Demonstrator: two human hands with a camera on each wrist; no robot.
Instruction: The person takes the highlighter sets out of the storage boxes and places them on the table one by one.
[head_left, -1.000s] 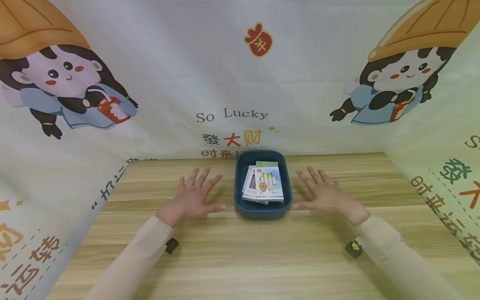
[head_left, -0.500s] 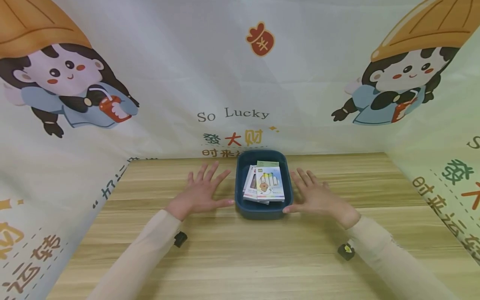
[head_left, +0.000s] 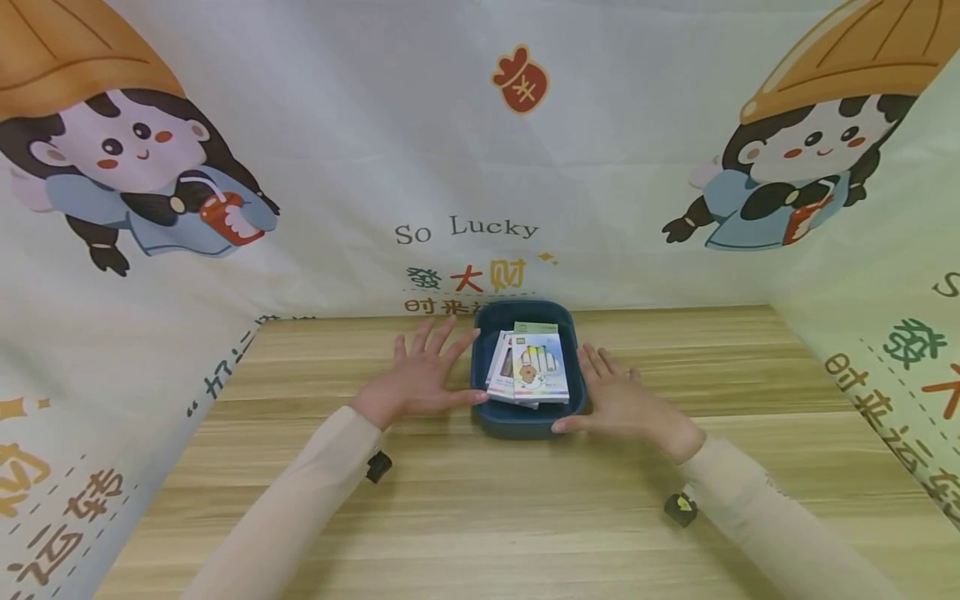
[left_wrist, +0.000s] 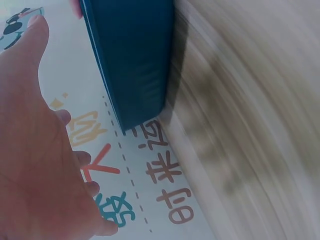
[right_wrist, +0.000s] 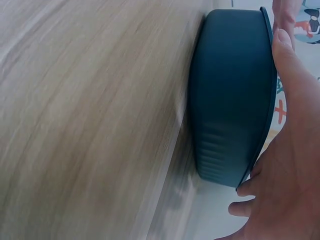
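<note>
Looks down on a wood-grain tabletop (head_left: 480, 525) across the lower frame. Shows a dark blue bin (head_left: 525, 429) just below and right of centre, with flat cartons (head_left: 498, 382) overlapped inside, topped by a white box (head_left: 543, 371) printed with pens. Shows a left hand (head_left: 420, 382) at the bin's left side, with spread fingers and a thumb over the rim, and a right hand (head_left: 624, 408) at its right side, with a thumb before the front wall. Extends upward to printed cloth (head_left: 637, 75), with "So Lucky" lettering (head_left: 467, 229) above the bin and cartoon figures (head_left: 142, 158) at upper left and right.
</note>
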